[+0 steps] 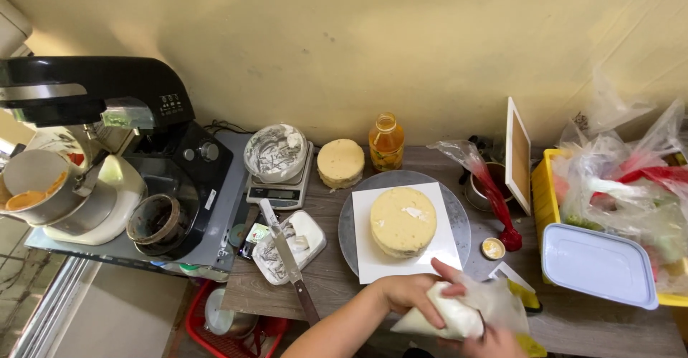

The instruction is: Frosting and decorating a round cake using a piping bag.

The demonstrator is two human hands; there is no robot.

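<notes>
A clear piping bag (459, 311) full of white cream lies across both hands at the table's front edge. My left hand (419, 292) wraps over its fat middle. My right hand (494, 344) holds the bag's twisted top end low at the bottom edge. Just beyond the hands a round yellow cake layer (403, 220) with a smear of cream sits on a white square board (373, 258) atop a grey turntable (459, 218). A second cake layer (340, 161) rests farther back.
A palette knife (287, 254) lies across a small white tray (309, 229). Behind it a creamy bowl (275, 151) sits on a scale (281, 192). A black stand mixer (143, 136) fills the left. An orange bottle (386, 141), a red piping bag (494, 200), a yellow crate (545, 193) and a lidded box (598, 263) stand right.
</notes>
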